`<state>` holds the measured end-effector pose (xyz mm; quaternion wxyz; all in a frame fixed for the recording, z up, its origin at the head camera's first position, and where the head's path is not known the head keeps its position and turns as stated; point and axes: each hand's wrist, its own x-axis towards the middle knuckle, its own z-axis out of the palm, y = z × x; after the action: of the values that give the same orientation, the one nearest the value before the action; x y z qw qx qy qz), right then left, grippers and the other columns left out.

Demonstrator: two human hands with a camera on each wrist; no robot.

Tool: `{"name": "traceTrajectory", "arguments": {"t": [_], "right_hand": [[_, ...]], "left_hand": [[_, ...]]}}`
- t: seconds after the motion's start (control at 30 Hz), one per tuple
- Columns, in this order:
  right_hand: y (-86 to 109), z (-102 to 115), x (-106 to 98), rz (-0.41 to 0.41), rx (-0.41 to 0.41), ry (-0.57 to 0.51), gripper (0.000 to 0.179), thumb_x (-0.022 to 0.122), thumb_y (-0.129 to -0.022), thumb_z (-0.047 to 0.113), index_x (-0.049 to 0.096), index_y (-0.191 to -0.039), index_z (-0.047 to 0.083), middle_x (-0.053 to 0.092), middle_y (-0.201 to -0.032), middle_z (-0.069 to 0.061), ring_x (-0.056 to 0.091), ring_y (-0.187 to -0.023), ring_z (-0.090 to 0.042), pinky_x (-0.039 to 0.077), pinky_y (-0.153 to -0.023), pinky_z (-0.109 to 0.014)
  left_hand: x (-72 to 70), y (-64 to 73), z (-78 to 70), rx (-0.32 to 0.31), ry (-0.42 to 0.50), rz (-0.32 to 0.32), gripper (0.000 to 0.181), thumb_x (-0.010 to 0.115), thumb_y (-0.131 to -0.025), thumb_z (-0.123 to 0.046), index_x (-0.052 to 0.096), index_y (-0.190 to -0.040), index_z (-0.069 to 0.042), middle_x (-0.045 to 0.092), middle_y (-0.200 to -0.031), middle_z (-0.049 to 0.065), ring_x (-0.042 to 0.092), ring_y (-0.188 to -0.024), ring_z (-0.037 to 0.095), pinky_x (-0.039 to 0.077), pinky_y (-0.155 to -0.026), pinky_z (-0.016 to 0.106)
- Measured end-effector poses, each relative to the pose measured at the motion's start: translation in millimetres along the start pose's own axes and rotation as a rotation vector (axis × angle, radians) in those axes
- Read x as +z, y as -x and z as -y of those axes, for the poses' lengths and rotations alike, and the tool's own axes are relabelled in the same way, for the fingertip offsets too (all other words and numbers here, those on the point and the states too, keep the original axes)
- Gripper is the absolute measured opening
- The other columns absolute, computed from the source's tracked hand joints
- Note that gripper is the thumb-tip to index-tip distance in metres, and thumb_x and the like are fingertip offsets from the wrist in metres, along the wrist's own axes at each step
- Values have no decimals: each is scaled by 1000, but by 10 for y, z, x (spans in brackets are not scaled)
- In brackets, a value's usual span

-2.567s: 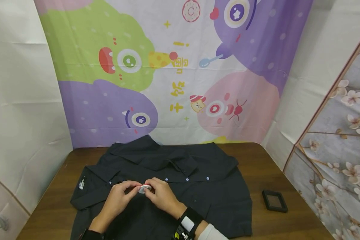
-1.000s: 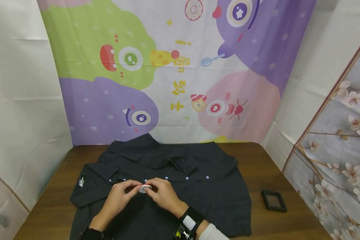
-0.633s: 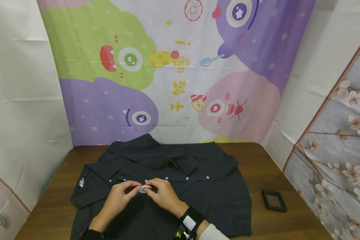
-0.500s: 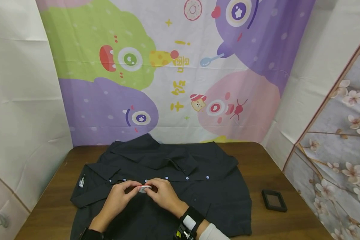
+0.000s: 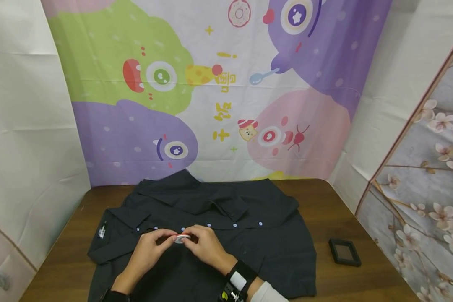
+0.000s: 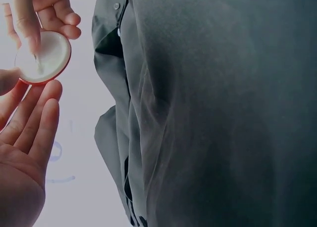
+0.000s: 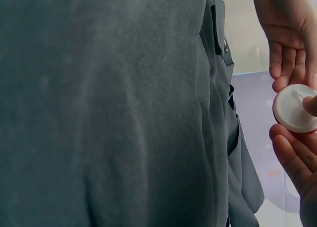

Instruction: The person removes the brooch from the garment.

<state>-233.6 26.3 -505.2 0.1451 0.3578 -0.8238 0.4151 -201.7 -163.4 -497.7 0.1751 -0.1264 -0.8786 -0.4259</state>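
Both hands are holding nearly the same pose as in the earlier head views; only the head camera's framing is shifting slightly. The bare left hand (image 5: 148,247) is keeping its grip, thumb and fingertip pinching the near edge of a round white-backed disc with a red rim, apparently plastic or metal (image 7: 290,108). The bare right hand (image 5: 205,245) is pinching the opposite side, its thumb lying over the white back, beside a thin, wire-like pin (image 7: 300,95). The disc is staying between the hands, above a dark, long-sleeved cloth shirt (image 5: 249,256) that is lying on the brown wood-grain counter (image 5: 347,214). The work is therefore probably remaining at the disc's back, any movement there being too fine to tell. A black square frame (image 5: 335,253) is resting untouched at the right.
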Motion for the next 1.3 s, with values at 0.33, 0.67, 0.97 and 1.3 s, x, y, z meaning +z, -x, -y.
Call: {"name": "traceTrajectory", "arguments": {"t": [0.33,0.67,0.97,1.3], "right_hand": [[-2,-12,4,-5,-12,8,11,72,-87,10,72,-97,6,69,-83,-4,59,-67,-6,44,-63,-5],[8,-20,-1,-22,-8,10,10,72,-87,11,73,-96,8,70,-85,-3,57,-69,0,45,-64,-4],[18,-37,-1,14,26,-5,14,73,-87,13,73,-100,8,71,-88,-3,61,-71,-4,46,-65,-4],[13,-25,-24,39,31,-30,18,74,-86,14,72,-103,7,70,-90,-4,65,-73,-8,48,-67,-5]], "left_hand": [[3,3,8,-18,-7,4,5,75,-84,-11,75,-89,-13,75,-84,-3,65,-75,-2,56,-67,21],[-2,0,-19,-41,27,18,6,75,-84,-11,75,-90,-13,75,-86,-2,65,-77,-3,57,-68,20],[-8,0,-46,-74,47,20,5,75,-85,-14,76,-90,-14,74,-85,-3,64,-77,-1,56,-68,19],[-5,2,-40,-77,47,8,6,75,-85,-12,76,-91,-13,74,-86,-1,64,-76,-2,56,-68,19]]}}
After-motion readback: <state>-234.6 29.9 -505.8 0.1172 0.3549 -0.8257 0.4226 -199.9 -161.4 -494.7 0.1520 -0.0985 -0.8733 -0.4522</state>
